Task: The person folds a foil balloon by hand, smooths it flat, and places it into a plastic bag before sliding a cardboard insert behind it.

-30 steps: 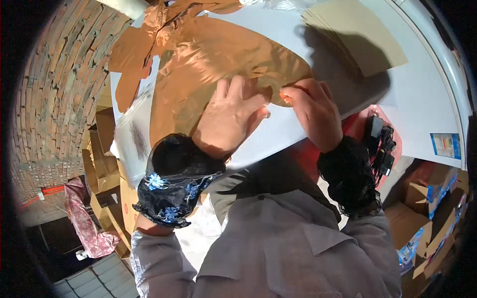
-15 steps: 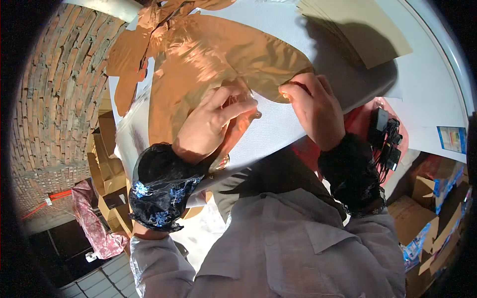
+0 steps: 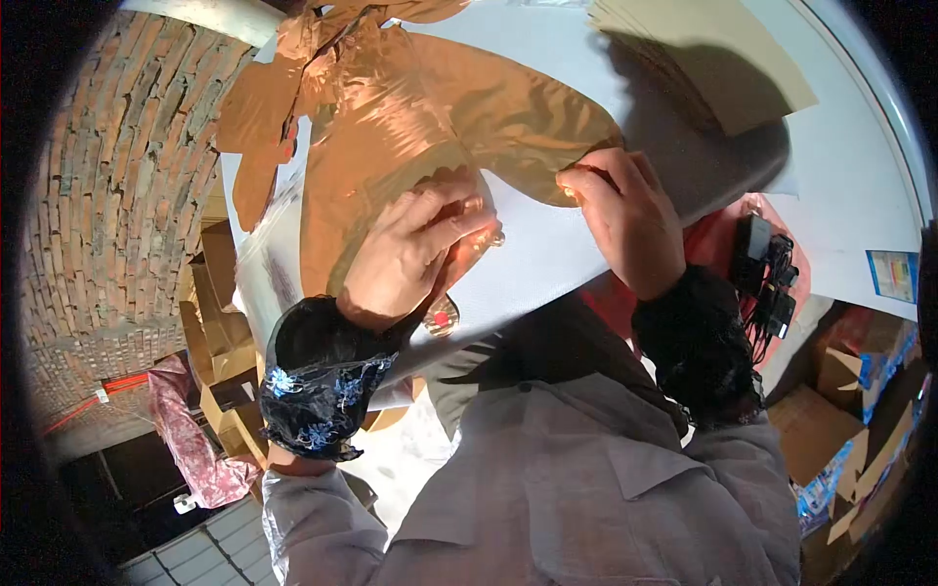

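Note:
A flat, shiny copper-coloured foil piece, which looks like an uninflated foil balloon (image 3: 376, 146), lies across the white work surface (image 3: 537, 234). Its lower lobe is folded near my left hand (image 3: 410, 244), whose fingers are curled and pinch the foil by its edge. My right hand (image 3: 625, 210) is closed, thumb against forefinger, on the tip of the right-hand lobe. A small shiny bit of foil shows at those fingertips. Beneath my left wrist a narrow end of foil with a red spot (image 3: 442, 318) sticks out. My palms hide part of the grip.
More crumpled copper foil (image 3: 256, 107) lies at the upper left. A stack of tan sheets (image 3: 713, 59) rests at the upper right. Black adapters and cables (image 3: 767, 273) lie on red material at the right. Cardboard boxes (image 3: 816, 430) stand lower right, others at left by a brick wall (image 3: 117, 176).
My left fingers have closed in and turned slightly over the foil. The red-spotted end now shows more clearly below my wrist. My right hand keeps its pinch; the whole view has shifted slightly.

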